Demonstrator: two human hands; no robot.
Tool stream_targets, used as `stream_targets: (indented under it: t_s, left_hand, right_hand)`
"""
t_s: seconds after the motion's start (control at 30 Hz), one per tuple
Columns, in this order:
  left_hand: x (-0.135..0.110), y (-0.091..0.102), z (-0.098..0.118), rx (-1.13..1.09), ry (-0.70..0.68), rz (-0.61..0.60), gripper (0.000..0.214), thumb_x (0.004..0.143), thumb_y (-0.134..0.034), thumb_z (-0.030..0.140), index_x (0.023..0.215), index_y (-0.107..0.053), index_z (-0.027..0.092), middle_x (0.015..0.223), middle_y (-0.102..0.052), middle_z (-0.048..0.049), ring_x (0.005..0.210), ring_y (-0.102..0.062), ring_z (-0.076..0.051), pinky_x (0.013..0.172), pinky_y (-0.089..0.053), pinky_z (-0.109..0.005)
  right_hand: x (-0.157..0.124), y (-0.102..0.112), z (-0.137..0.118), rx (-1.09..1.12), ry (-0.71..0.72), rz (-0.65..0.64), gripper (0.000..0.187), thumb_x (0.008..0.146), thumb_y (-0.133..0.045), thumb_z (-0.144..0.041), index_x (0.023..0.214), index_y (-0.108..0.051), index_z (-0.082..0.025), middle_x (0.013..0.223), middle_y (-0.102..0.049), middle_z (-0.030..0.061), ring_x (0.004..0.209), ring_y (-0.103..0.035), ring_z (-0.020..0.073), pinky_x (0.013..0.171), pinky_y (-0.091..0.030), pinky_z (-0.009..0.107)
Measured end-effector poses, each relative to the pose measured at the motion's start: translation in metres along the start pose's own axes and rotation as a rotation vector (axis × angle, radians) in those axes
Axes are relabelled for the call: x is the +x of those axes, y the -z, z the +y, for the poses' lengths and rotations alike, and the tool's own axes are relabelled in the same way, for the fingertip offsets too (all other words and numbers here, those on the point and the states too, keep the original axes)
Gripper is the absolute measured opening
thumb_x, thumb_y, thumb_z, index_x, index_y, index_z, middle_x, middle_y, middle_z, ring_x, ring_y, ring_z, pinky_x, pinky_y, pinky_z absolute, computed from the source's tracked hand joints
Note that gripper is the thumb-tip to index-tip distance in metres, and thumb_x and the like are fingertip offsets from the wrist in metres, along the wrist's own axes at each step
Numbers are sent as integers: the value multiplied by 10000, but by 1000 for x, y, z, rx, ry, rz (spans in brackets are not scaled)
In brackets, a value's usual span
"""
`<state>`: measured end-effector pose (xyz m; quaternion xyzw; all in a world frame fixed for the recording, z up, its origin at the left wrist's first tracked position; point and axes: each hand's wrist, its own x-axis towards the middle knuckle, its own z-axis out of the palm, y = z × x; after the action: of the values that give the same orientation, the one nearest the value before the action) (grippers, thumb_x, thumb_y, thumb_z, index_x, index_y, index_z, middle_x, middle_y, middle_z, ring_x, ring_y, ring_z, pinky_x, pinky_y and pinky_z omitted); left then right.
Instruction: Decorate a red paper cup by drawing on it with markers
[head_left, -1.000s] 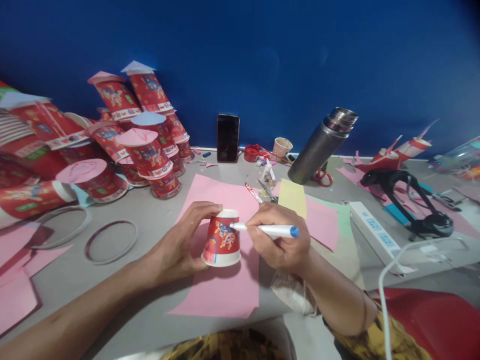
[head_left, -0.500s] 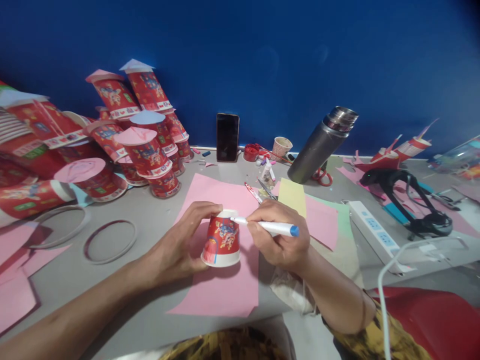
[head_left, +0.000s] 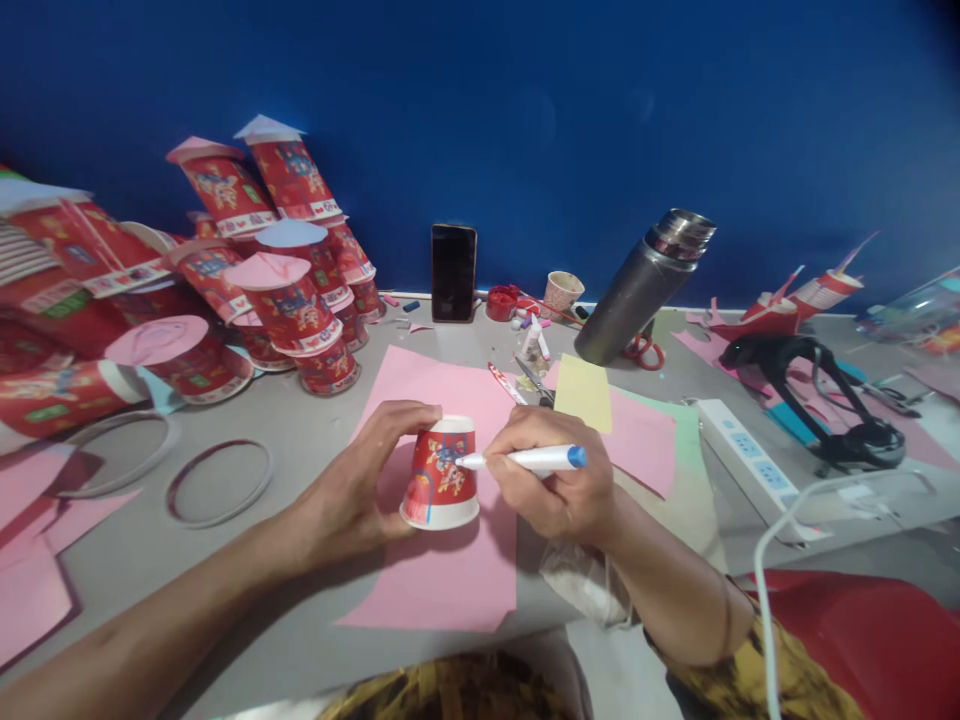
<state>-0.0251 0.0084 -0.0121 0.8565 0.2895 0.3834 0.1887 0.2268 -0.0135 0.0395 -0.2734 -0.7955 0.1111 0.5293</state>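
Observation:
A red paper cup (head_left: 442, 475) with a printed picture is held upside down, its wide white rim downward, over a pink paper sheet (head_left: 450, 590). My left hand (head_left: 352, 490) grips it from the left, thumb at the rim and index finger on top. A blue outline shows on the cup's lower left side. Pinched in my right hand (head_left: 559, 475) is a white marker (head_left: 540, 458) with a blue end; its tip is at the printed picture, touching or very near the cup's side.
Red cups with paper tops (head_left: 292, 300) are stacked at the left, near two cut rings (head_left: 220, 483). A phone (head_left: 453, 272) and a steel flask (head_left: 645, 285) stand by the blue wall. Scissors (head_left: 534, 375), yellow paper (head_left: 583, 392) and a power strip (head_left: 750, 465) lie rightward.
The marker tip has moved down and slightly left, from near the cup's top edge to the printed picture. My left hand and the cup stay nearly in place.

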Motion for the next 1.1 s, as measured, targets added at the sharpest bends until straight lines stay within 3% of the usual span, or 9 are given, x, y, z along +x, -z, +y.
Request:
stream_targets:
  t_s: [0.17,0.3,0.47,0.7,0.87,1.1]
  left_hand:
    - [0,1,1,29,12,-12,792,846,-886,333,1517,-468,291,1453,-641,-128,1345,-640,-340,1151,-567,-537]
    - [-1,1,-1,5,30,-29,772,858,-876,337,1516,-475,293,1468,-626,-131,1374,-621,-340,1181,-549,-550]
    - [0,1,-2,-114,95,-35,820,834,-879,311,1550,-481,318,1487,-589,-122,1385,-627,-340,1160,-588,-524]
    - [4,1,0,-304,245,-35,756,804,-858,263,1484,-530,294,1460,-617,-152,1368,-666,-375,1183,-577,-573]
    - [1,-2,-8,-329,288,-34,786,788,-820,191,1492,-492,312,1512,-580,-149,1422,-638,-370,1228,-529,-589]
    - [1,1,-10,-318,317,2,800,761,-821,171,1479,-480,263,1522,-578,-186,1426,-640,-392,1203,-532,-620]
  right_hand:
    - [2,0,0,-31,32,46,125,980,-616,-112,935,-679,-209,750,-752,14,629,-671,148,593,-539,284]
    - [1,2,1,41,-54,2,117,970,-626,-129,903,-678,-209,726,-729,1,586,-646,132,565,-515,268]
    - [-1,4,4,36,-103,165,106,994,-637,-163,951,-706,-230,767,-737,15,611,-661,160,572,-530,308]
    - [1,3,14,-62,-120,231,92,1055,-635,-208,1057,-727,-216,889,-806,40,667,-735,153,626,-588,290]
    - [2,-2,25,-105,-86,213,133,1086,-609,-232,1141,-728,-207,965,-839,71,807,-803,183,798,-651,331]
    - [1,-4,28,-136,-76,168,157,1088,-596,-205,1187,-718,-203,1022,-846,83,850,-812,183,836,-646,337]
